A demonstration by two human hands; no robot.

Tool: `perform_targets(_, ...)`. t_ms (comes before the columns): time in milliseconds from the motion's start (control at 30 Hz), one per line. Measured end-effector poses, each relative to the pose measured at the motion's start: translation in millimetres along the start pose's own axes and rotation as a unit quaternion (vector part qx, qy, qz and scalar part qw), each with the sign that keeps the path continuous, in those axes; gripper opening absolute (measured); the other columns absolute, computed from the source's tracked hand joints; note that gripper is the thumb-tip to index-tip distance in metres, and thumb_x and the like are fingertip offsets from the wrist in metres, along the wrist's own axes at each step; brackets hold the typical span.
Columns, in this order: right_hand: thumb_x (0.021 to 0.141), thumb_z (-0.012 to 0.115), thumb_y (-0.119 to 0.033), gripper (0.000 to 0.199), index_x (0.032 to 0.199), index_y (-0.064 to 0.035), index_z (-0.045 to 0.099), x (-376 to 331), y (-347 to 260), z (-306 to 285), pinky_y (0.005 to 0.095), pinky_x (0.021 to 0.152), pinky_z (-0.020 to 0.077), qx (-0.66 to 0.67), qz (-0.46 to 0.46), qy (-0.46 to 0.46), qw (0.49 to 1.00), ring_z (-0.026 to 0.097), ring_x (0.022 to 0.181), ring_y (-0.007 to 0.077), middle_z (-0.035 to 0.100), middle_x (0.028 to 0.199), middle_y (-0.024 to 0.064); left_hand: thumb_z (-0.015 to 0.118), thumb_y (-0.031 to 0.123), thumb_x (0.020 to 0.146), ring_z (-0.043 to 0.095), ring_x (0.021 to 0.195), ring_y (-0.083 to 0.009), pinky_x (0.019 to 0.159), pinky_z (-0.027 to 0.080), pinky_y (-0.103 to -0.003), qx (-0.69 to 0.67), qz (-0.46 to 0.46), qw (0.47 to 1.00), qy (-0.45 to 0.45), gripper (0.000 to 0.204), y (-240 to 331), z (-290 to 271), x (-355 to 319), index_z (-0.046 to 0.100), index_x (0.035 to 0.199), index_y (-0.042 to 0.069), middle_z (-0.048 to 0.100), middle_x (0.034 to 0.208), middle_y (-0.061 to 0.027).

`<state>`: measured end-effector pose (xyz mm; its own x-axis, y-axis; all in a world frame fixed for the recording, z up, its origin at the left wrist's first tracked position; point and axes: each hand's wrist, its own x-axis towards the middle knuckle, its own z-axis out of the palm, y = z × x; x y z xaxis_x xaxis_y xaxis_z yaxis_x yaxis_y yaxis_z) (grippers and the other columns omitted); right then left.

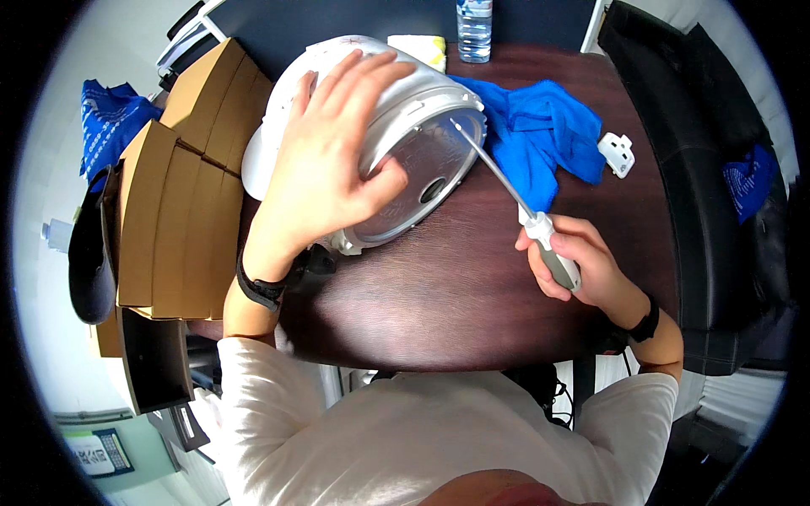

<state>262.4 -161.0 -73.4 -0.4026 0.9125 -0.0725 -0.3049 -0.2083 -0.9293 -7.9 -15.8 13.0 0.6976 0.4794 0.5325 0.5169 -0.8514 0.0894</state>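
My left hand [333, 160] lies over the top of a white rounded plastic housing [295, 76], fingers stretched out and thumb apart. The housing is tipped on its side, its round grey face [396, 190] turned toward the right and toward me. A raised white rim surrounds that face, and a small dark oval shows low on it. In my right hand [582, 253] is a screwdriver [504, 181], gripped by its white and grey handle. Its long shaft slants up and left, and the tip appears at the rim's right side; contact cannot be made out.
A crumpled blue cloth [548, 126] lies right of the housing, with a small white plastic piece [618, 155] beyond it. A water bottle [474, 34] and a yellow-white folded cloth [422, 51] are at the back. Cardboard boxes [181, 228] line the left; a black sofa [709, 253] stands right.
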Motion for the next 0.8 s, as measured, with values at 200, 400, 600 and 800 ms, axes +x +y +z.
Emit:
perform_targets(200, 0.099, 0.038, -0.019, 0.035, 0.111, 0.0099, 0.054, 8, -3, 5, 0.0231, 0.041, 0.0375, -0.027, 0.021, -0.022, 0.999, 0.046, 0.041, 0.0101, 0.057, 0.066, 0.0098, 0.055, 0.03, 0.067, 0.036, 0.141, -0.041, 0.115, 0.02, -0.06, 0.053, 0.024, 0.998, -0.02, 0.073, -6, -1, -7, 0.055, 0.138, 0.014, 0.048, 0.147, -0.017)
perform_targets(400, 0.104, 0.041, -0.024, 0.035, 0.115, 0.0051, 0.057, 14, -1, 7, 0.0213, 0.041, 0.0327, -0.017, 0.019, -0.038, 0.999, 0.043, 0.044, 0.0065, 0.055, 0.067, 0.0058, 0.055, 0.031, 0.066, 0.039, 0.138, -0.0415, 0.112, 0.026, -0.057, 0.056, 0.035, 0.998, 0.0, 0.072, -8, 0, -12, 0.056, 0.136, 0.011, 0.051, 0.144, -0.0168)
perform_targets(600, 0.104, 0.041, -0.024, 0.035, 0.116, 0.0055, 0.056, 15, -2, 6, 0.0213, 0.041, 0.0328, -0.001, 0.028, -0.048, 0.998, 0.042, 0.043, 0.0064, 0.055, 0.068, 0.0061, 0.054, 0.031, 0.066, 0.04, 0.138, -0.0419, 0.111, 0.027, -0.056, 0.057, 0.047, 0.997, 0.005, 0.072, -10, 2, -9, 0.056, 0.136, 0.011, 0.052, 0.143, -0.0168)
perform_targets(800, 0.104, 0.039, -0.022, 0.035, 0.115, 0.0067, 0.057, 18, -8, 8, 0.0214, 0.04, 0.0326, 0.004, 0.018, -0.038, 0.999, 0.042, 0.042, 0.0065, 0.055, 0.067, 0.0067, 0.054, 0.032, 0.066, 0.04, 0.137, -0.0417, 0.111, 0.027, -0.056, 0.063, 0.049, 0.997, 0.002, 0.073, -11, 2, -8, 0.056, 0.136, 0.011, 0.052, 0.142, -0.0166)
